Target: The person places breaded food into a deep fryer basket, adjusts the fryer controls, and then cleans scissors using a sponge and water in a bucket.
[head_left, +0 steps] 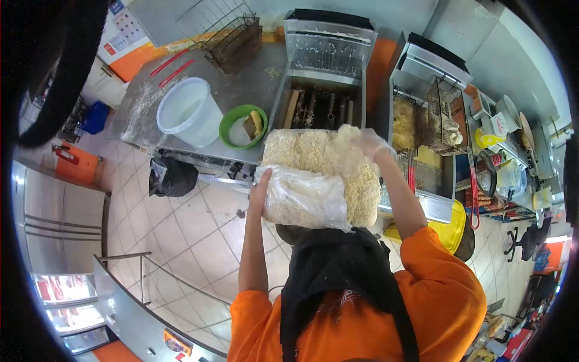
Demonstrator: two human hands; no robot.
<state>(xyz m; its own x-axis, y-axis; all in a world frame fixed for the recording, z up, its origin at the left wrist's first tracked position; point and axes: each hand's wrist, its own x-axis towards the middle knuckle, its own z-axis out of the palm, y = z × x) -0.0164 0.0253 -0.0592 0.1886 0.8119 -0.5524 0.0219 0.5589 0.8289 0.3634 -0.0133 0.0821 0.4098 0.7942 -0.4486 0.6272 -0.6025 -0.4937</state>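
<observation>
A wide block of pale, crumbly, noodle-like food [301, 148] is held in front of my body, beside the open fryer [325, 102]. Clear plastic film [307, 193] covers its near left part. My left hand [260, 186] grips the block's left edge through the film. At the block's far right corner, my right hand [373, 145], in a thin clear glove, is closed around a loose clump of the pale food [348, 137]. The right fingers are partly blurred.
On the steel counter [247, 84] at left stand a white bucket [190, 108], a green bowl [244, 127], red-handled tools [175, 69] and a wire basket [235, 45]. A second fryer [431, 169] at right holds a basket with pale food [445, 130]. A yellow tub [455, 229] stands below.
</observation>
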